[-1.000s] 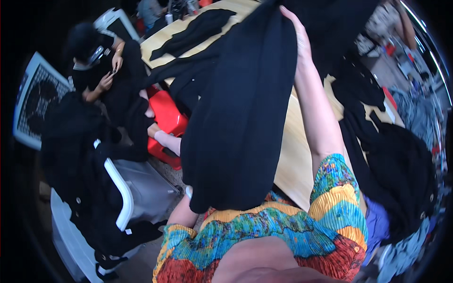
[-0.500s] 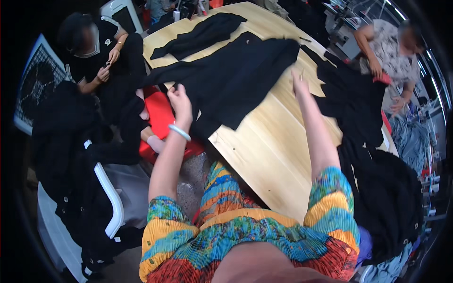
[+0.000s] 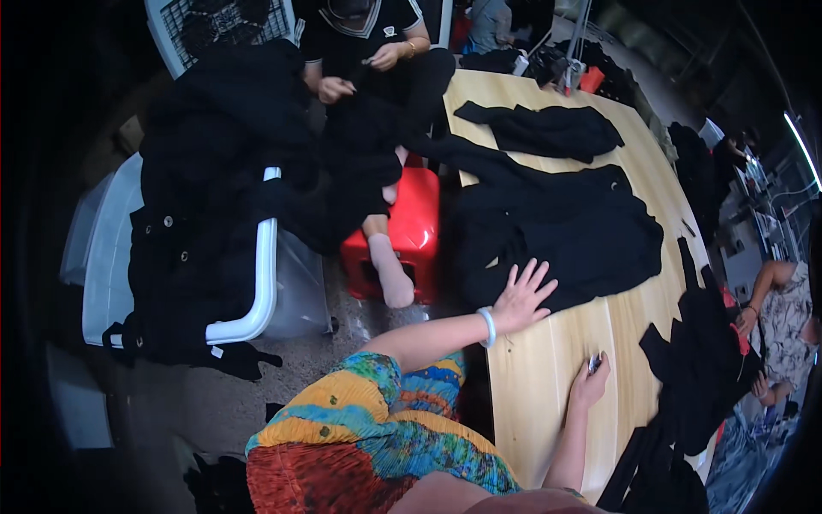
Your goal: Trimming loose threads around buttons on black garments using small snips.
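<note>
A black garment (image 3: 556,236) lies spread on the wooden table (image 3: 556,403), one sleeve reaching toward the person at the far left. My left hand (image 3: 522,298), with a pale bangle at its wrist, rests flat with fingers spread on the garment's near edge and the bare wood. To the right, my right hand (image 3: 589,381) is closed around a small shiny metal tool (image 3: 594,364) over the tabletop. Most of that tool is hidden in the fingers, so its exact kind is unclear.
Another black piece (image 3: 544,130) lies at the table's far side, and more black garments (image 3: 702,343) cover its right edge. Left stand a red stool (image 3: 419,214) and a white-rimmed bin (image 3: 267,265) heaped with black clothes. One person sits far left; another works at right.
My view has swung left. The garment, raised at its far right corner before, now lies flatter. My left hand has come down flat onto it; my right hand has drawn back nearer me.
</note>
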### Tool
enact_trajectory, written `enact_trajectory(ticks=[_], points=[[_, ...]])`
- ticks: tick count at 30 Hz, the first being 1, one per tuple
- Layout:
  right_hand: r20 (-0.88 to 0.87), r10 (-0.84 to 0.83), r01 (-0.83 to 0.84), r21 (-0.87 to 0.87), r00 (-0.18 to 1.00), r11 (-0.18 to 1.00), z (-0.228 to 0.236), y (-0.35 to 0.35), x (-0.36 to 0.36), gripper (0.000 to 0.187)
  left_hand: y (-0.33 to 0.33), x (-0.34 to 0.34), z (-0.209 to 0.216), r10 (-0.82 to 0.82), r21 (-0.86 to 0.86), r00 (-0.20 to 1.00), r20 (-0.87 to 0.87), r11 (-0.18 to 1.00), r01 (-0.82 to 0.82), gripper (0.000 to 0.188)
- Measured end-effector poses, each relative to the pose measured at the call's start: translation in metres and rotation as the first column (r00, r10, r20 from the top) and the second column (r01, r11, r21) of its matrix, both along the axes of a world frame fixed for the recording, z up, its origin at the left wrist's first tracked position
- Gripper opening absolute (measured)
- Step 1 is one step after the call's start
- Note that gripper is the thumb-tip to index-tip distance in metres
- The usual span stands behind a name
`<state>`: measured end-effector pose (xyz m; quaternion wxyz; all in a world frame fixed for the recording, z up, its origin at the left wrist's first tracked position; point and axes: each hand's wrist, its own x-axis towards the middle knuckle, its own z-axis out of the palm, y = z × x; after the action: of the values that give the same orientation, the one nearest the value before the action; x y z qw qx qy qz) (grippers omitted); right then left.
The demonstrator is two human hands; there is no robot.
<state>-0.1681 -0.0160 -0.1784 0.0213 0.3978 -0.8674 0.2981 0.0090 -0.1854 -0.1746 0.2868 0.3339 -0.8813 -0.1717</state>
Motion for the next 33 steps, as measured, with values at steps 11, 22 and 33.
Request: enact_trajectory(ticks=[11,22,33], points=[[-0.128,-0.024,0.030,0.043,0.991,0.999,-0.005,0.000,-0.006,0.026,-0.005,-0.009,0.001,-0.026,-0.037,1.000,0.018,0.999,0.026,0.060],[-0.138,-0.057,0.065,0.051,0.989,0.997,0.002,-0.007,-0.003,0.022,-0.007,-0.011,0.002,0.018,-0.087,0.999,0.034,0.996,-0.015,0.056],[-0.106,-0.016,0.014,-0.018,0.994,1.000,-0.008,0.000,-0.001,0.021,-0.002,-0.007,-0.006,0.072,-0.168,0.997,0.040,0.984,-0.064,0.053]])
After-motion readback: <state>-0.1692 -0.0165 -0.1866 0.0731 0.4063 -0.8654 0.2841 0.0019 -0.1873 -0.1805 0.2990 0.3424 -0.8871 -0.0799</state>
